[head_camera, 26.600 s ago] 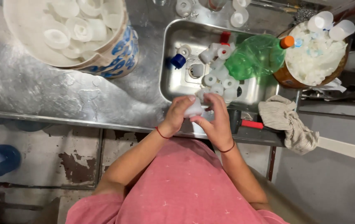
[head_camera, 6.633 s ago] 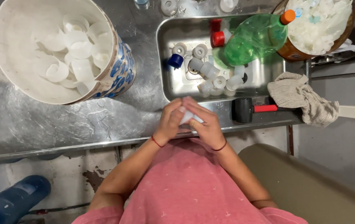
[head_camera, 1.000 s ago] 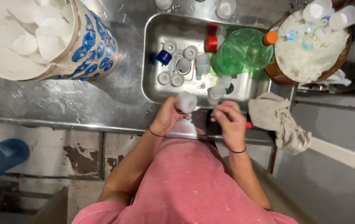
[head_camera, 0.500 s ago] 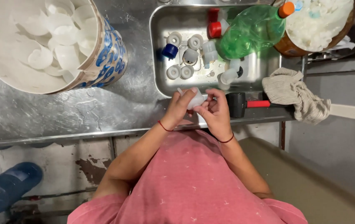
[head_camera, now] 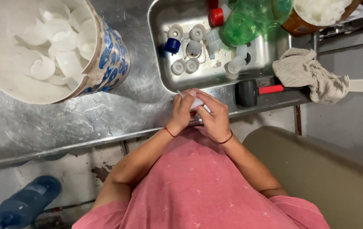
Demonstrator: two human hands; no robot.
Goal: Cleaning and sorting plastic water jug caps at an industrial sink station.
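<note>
Left hand [head_camera: 182, 111] and right hand [head_camera: 213, 118] both clasp a small white plastic cap [head_camera: 196, 103] at the steel counter's [head_camera: 105, 114] front edge. Looks light, stiff, slick; best pinched at the rim. At 12 o'clock, steel sink [head_camera: 158, 51] with similar caps; black rubber mallet [head_camera: 249, 92] at 2.

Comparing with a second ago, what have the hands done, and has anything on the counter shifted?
The right hand, apart from the left a second ago, has come back to it; both now close together on the small white piece at the counter edge, with the left hand holding it as before. The mallet, grey rag, sink tray caps and big tub lie as they did.
</note>
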